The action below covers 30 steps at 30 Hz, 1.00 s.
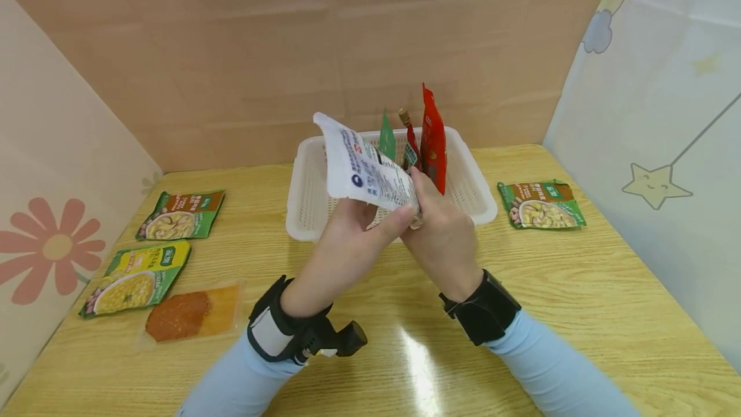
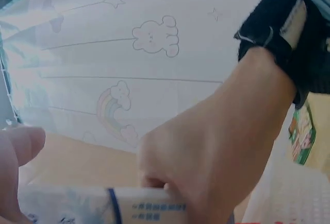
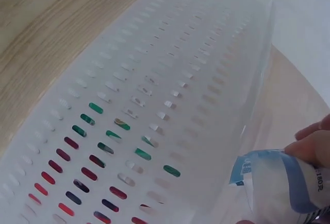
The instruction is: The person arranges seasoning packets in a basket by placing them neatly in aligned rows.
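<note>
Right of 1 flat, clear pouch [image 1: 179, 315], the left hand [image 1: 353, 237] and right hand [image 1: 442, 237] both grip a crinkled white packet [image 1: 370, 172], tilted up before a perforated plastic basket [image 1: 483, 201] holding 1 glossy red pouch [image 1: 433, 140]. Fingers hide the white packet's lower end, its small print blurs, and 1 bottle's [image 1: 411, 147] base is hidden.

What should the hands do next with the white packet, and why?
Maybe lower the white packet gently into the basket. The left hand and right hand are holding it up close to the basket, and a red packet and a bottle already stand in there, so it seems to belong with them.
</note>
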Available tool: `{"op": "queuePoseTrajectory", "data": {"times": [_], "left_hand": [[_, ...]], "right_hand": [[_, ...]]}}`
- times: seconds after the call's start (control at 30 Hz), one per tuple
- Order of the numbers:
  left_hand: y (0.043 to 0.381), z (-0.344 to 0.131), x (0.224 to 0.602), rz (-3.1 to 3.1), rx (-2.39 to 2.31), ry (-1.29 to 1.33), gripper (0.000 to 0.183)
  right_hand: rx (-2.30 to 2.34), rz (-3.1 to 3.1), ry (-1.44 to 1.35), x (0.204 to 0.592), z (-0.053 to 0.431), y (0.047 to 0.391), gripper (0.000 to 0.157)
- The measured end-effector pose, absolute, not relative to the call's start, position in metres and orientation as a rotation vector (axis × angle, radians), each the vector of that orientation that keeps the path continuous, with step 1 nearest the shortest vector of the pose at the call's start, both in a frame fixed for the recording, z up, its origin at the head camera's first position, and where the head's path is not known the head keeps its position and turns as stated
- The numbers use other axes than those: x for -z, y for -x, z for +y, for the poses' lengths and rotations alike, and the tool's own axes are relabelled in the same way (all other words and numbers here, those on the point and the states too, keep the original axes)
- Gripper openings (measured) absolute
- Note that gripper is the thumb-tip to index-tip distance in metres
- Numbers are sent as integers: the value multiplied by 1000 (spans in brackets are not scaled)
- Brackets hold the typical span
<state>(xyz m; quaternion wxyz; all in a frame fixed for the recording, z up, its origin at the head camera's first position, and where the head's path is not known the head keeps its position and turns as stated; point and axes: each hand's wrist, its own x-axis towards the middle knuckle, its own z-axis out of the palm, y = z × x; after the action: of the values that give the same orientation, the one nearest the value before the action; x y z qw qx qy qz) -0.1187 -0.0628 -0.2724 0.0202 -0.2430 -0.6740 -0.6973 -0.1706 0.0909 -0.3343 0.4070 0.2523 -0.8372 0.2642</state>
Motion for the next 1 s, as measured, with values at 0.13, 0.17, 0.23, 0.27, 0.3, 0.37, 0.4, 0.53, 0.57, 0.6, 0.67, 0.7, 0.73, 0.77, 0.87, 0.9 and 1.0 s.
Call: {"op": "queuePoseTrajectory", "data": {"times": [0.13, 0.17, 0.23, 0.27, 0.3, 0.37, 0.4, 0.53, 0.57, 0.6, 0.67, 0.7, 0.73, 0.77, 0.87, 0.9, 1.0], "left_hand": [[116, -58, 274, -2125, 2234, 547, 84], [116, -58, 275, -2100, 2269, 508, 83], [117, -57, 276, -2022, 2352, 455, 80], [118, -57, 276, -1973, 2395, 434, 79], [119, -57, 277, -1936, 2428, 410, 79], [122, -57, 278, -1883, 2470, 355, 77], [123, -58, 279, -1875, 2476, 325, 76], [125, -62, 278, -1912, 2455, 222, 69], [125, -62, 277, -1926, 2449, 206, 67], [126, -63, 277, -1937, 2444, 193, 66], [126, -64, 275, -1961, 2435, 158, 65], [126, -65, 275, -1966, 2438, 144, 65], [126, -65, 275, -1970, 2442, 139, 65], [126, -66, 274, -1971, 2447, 133, 65], [127, -69, 273, -1938, 2481, 141, 65], [127, -70, 273, -1919, 2495, 145, 65], [127, -74, 272, -1876, 2522, 164, 65]], "right_hand": [[-548, -2067, -637, 339, 86, 167, 68], [-524, -2050, -644, 340, 85, 166, 69], [-490, -2009, -658, 343, 83, 165, 70], [-476, -1989, -662, 344, 82, 164, 70], [-460, -1974, -668, 345, 81, 164, 70], [-428, -1949, -679, 346, 79, 163, 72], [-414, -1941, -682, 347, 79, 162, 72], [-378, -1942, -683, 347, 76, 159, 68], [-374, -1944, -681, 347, 76, 159, 66], [-373, -1946, -680, 346, 76, 159, 65], [-370, -1950, -685, 346, 75, 159, 66], [-368, -1954, -690, 346, 75, 159, 67], [-370, -1955, -693, 346, 75, 159, 69], [-371, -1955, -697, 347, 75, 160, 71], [-367, -1956, -705, 348, 74, 161, 74], [-364, -1958, -708, 348, 74, 161, 73], [-367, -1956, -720, 348, 74, 161, 74]]}}
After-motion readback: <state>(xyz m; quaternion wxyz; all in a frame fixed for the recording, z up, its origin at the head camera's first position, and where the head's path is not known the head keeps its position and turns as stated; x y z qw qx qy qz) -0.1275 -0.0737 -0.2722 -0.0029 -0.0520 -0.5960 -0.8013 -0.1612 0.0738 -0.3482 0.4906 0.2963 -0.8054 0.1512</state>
